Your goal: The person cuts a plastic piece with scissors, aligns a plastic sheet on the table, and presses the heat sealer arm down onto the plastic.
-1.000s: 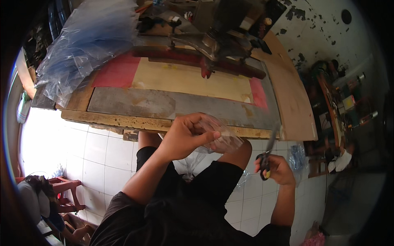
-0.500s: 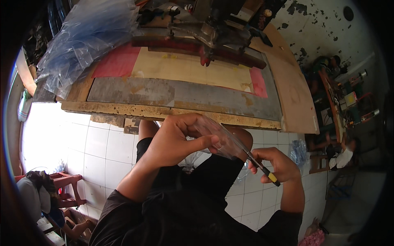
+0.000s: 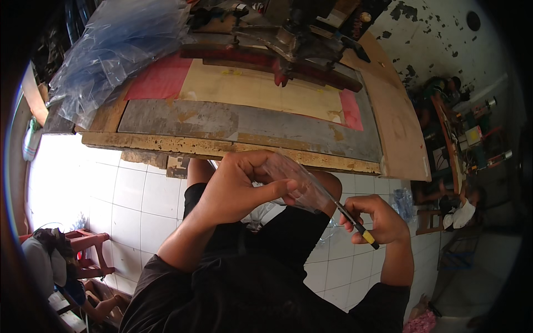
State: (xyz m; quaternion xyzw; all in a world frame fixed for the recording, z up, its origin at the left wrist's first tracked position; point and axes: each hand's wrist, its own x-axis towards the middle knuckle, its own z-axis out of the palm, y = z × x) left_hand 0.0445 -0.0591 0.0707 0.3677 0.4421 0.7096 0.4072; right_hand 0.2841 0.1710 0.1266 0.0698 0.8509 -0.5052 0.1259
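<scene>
Left hand (image 3: 236,187) clamped on clear film (image 3: 302,186) by the counter's (image 3: 166,144) near edge; right hand (image 3: 385,218) wrapped round scissors (image 3: 360,228), blades at the film's right edge, contact unclear. For a clean cut, I'd keep film taut, left hand off the blade line.

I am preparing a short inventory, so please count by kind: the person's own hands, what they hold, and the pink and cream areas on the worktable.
Own hands: 2, left hand and right hand
Scissors: 1, in the right hand
Clear plastic: 1 held bunch, layers not countable
Pink areas: 2, left pink area and right pink area
Cream area: 1
Total: 7
</scene>
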